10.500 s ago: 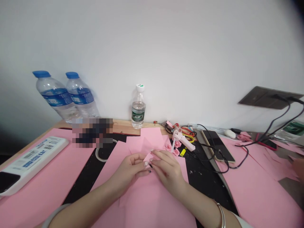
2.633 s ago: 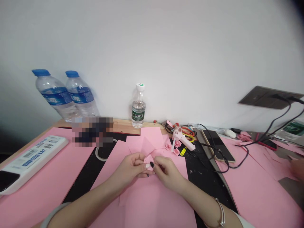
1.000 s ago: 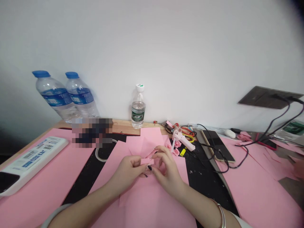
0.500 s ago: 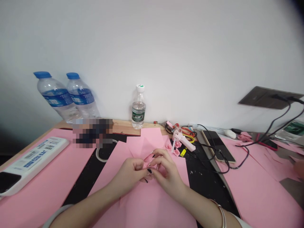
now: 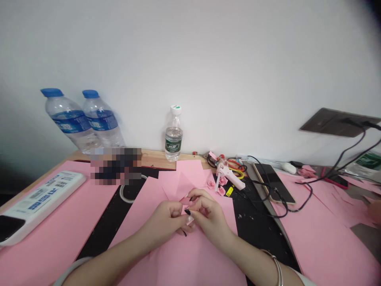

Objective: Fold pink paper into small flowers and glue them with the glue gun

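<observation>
While L hand (image 5: 162, 218) & R hand (image 5: 210, 212) pinch a pink paper bit (image 5: 187, 201) mid-frame (firm grip, still unfinished), 3 done roses (image 5: 222, 181) sit up-right by glue gun (image 5: 228, 174).

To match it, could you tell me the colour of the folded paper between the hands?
The folded paper is pink, clearest in head view.

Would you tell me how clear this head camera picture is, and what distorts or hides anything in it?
In the head view, wide-angle distortion bows the pale wooden desk edge, the top-right corner darkens, and a pixelated mosaic patch hides what lies there; the left hand and right hand around the folded pink paper piece look reasonably sharp, under soft light without strong glare.
</observation>
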Demonstrator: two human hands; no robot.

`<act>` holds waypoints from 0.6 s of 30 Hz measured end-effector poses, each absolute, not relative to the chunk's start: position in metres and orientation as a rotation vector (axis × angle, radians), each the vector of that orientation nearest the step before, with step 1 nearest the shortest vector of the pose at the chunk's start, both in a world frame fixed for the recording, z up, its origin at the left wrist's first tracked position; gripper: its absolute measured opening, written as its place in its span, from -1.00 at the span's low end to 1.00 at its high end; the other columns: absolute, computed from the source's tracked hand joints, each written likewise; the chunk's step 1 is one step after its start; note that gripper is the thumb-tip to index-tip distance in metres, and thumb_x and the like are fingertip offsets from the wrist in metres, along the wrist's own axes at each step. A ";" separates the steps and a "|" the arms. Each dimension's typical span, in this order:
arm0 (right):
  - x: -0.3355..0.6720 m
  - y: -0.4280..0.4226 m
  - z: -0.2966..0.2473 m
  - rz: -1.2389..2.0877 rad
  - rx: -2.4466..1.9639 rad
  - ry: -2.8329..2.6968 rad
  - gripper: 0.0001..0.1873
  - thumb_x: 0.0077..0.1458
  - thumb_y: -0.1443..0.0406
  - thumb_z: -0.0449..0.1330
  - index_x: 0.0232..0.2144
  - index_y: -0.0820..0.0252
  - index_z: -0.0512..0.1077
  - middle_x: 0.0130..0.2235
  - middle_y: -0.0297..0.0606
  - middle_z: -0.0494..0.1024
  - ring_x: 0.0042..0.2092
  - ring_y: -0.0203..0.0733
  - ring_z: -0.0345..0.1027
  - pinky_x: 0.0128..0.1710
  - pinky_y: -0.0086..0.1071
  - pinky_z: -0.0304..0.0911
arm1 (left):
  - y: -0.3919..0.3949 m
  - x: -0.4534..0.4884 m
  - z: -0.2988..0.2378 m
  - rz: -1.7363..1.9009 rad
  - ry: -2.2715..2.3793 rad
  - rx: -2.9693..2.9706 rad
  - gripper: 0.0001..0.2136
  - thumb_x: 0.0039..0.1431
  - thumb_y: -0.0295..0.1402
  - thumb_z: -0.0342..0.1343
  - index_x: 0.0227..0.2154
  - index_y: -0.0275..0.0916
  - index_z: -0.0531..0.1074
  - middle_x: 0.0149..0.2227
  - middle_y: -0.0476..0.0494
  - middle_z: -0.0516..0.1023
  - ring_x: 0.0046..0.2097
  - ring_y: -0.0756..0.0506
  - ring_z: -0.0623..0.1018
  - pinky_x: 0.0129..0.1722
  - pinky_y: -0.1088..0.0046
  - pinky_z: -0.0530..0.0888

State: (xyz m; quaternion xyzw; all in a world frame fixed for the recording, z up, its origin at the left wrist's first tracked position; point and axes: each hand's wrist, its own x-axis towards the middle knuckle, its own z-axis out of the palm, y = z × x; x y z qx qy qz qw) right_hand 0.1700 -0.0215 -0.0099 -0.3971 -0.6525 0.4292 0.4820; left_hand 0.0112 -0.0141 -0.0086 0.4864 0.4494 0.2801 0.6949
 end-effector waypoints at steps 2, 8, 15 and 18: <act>0.172 -0.021 -0.010 0.987 -0.978 -1.633 -0.79 0.05 0.52 0.17 -0.53 0.16 0.42 -0.15 -0.22 0.45 -0.11 -0.18 0.37 -0.12 -0.32 0.25 | -0.014 0.011 -0.008 0.631 0.985 1.071 -0.76 -0.11 -0.21 0.26 -0.56 -0.31 0.45 -0.58 -0.05 0.55 -0.46 -0.10 0.59 -0.44 0.42 0.48; 0.178 -0.019 -0.008 0.772 -0.913 -1.846 -0.80 0.11 0.50 0.12 -0.42 0.15 0.46 -0.12 -0.18 0.47 -0.09 -0.15 0.36 -0.11 -0.28 0.26 | -0.011 0.009 -0.002 0.573 1.011 1.026 -0.71 -0.20 -0.15 0.28 -0.58 -0.31 0.44 -0.59 -0.10 0.57 -0.47 -0.12 0.59 -0.44 0.41 0.47; 0.183 -0.021 -0.001 0.668 -0.796 -1.984 -0.75 0.18 0.42 0.03 -0.20 0.14 0.48 -0.01 -0.10 0.46 -0.01 -0.07 0.33 -0.02 -0.17 0.23 | -0.008 0.004 -0.002 0.564 0.953 1.030 -0.70 -0.12 -0.13 0.27 -0.51 -0.32 0.51 -0.51 -0.15 0.61 -0.42 -0.13 0.61 -0.45 0.46 0.44; 0.184 -0.021 0.001 0.695 -0.802 -1.983 -0.75 0.25 0.33 0.01 -0.21 0.13 0.50 0.00 -0.10 0.45 0.01 -0.05 0.32 0.01 -0.15 0.21 | -0.007 0.003 -0.002 0.567 0.955 1.028 -0.71 -0.10 -0.13 0.28 -0.50 -0.31 0.51 -0.50 -0.13 0.61 -0.41 -0.11 0.60 -0.44 0.47 0.43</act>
